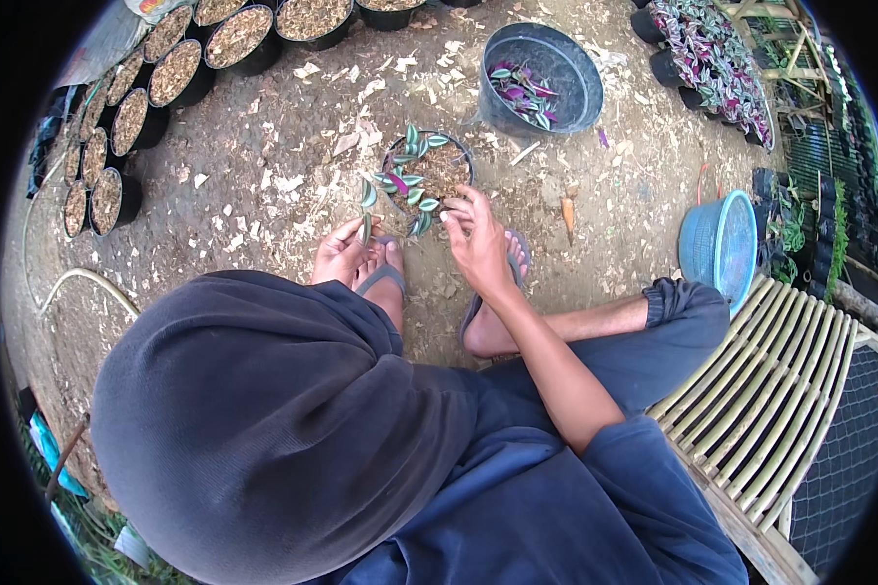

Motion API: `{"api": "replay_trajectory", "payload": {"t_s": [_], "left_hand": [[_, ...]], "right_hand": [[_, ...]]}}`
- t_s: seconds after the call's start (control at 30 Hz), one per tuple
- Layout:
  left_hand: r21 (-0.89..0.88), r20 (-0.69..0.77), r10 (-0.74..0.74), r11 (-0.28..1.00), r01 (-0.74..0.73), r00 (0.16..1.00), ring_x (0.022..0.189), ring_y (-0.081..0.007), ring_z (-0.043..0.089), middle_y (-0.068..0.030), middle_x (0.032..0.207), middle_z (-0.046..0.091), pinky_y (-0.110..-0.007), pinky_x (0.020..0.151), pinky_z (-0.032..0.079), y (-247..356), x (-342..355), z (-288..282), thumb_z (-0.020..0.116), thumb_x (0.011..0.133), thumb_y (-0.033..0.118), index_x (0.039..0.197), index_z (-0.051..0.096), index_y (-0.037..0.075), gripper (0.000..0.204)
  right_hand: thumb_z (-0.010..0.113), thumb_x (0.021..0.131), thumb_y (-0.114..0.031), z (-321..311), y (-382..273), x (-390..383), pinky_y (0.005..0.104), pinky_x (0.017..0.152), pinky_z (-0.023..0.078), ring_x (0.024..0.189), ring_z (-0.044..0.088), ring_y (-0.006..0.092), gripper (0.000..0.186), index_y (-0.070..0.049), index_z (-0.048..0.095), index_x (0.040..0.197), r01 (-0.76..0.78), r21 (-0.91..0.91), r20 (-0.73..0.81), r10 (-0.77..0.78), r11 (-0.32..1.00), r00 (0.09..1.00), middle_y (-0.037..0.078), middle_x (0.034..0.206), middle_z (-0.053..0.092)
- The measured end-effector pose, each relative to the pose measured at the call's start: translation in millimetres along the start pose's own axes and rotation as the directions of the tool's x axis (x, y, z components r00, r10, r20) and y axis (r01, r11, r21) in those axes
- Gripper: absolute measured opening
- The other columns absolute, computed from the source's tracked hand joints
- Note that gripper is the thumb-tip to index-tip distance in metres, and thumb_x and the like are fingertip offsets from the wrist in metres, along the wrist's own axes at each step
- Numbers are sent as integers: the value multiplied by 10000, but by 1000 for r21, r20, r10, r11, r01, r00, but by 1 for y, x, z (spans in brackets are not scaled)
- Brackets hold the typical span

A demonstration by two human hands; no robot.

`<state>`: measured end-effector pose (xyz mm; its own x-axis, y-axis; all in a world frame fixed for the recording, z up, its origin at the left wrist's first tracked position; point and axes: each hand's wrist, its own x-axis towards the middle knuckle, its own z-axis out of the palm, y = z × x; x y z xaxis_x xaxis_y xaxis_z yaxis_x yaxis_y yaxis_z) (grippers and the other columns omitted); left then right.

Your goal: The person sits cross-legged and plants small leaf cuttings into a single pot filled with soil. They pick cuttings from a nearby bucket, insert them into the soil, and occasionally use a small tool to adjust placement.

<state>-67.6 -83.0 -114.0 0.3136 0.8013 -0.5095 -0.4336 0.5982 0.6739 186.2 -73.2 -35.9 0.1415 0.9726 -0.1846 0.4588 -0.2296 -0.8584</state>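
Currently a green-and-purple cutting (367,200) is pinched in the left hand (339,255), while the right hand (478,239), fingers curled, is pressed at the soil rim of the small black pot (429,168). Planting appears under way; next, the cutting would need seating at the pot's 8 o'clock edge. More cuttings lie in the grey bucket (541,78) at 1 o'clock.

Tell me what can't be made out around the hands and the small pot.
Head view only:
- Left hand: palm hidden by the dark sleeve; its grip on a cutting is unclear.
- Right hand: fingertips at the small pot; whether they pinch anything is hidden.
- Grey bucket: depth unseen.
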Motion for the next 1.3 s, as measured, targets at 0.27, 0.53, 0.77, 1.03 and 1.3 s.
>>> {"api": "replay_trajectory", "payload": {"t_s": [0.27,0.53,0.77,1.03,1.3], "left_hand": [[-137,-61,-28,990,20,998,857,-102,679,-58,1081,749,-248,800,568,-8,-6,13,595,1107,76,1378,653,-10,291],[-97,-5,-42,994,41,999,986,-126,692,-64,1111,735,-279,884,566,-11,-6,4,588,1115,132,1380,642,-5,303],[-95,10,-14,995,15,1000,962,-118,690,-58,1117,734,-269,859,566,-17,-5,-1,595,1109,120,1382,645,-7,305],[-131,-13,-25,991,24,1000,970,-109,684,-50,1141,734,-269,859,563,-15,-8,9,599,1105,111,1350,666,3,277],[-189,44,37,982,-28,998,972,-116,688,-55,1147,739,-269,852,557,-16,-7,12,594,1107,105,1354,669,3,278]], "right_hand": [[809,942,-246,-2,5,11,393,789,569,822,662,253,423,-29,732,1297,114,-252,46,-105,961,993,134,1075,720],[778,960,-260,5,-1,28,425,823,559,874,682,301,335,-45,775,1218,129,-284,70,-114,950,991,161,1081,742],[772,956,-155,3,11,26,394,731,573,774,715,255,201,-14,769,1100,59,-220,-10,-63,974,998,169,932,762],[764,953,-134,-1,22,20,425,729,569,782,733,303,151,-8,740,1033,78,-261,24,-75,962,997,182,900,760],[792,918,-139,3,25,21,436,752,545,786,695,314,151,-25,751,1007,184,-313,9,-191,932,982,156,832,723]]}}
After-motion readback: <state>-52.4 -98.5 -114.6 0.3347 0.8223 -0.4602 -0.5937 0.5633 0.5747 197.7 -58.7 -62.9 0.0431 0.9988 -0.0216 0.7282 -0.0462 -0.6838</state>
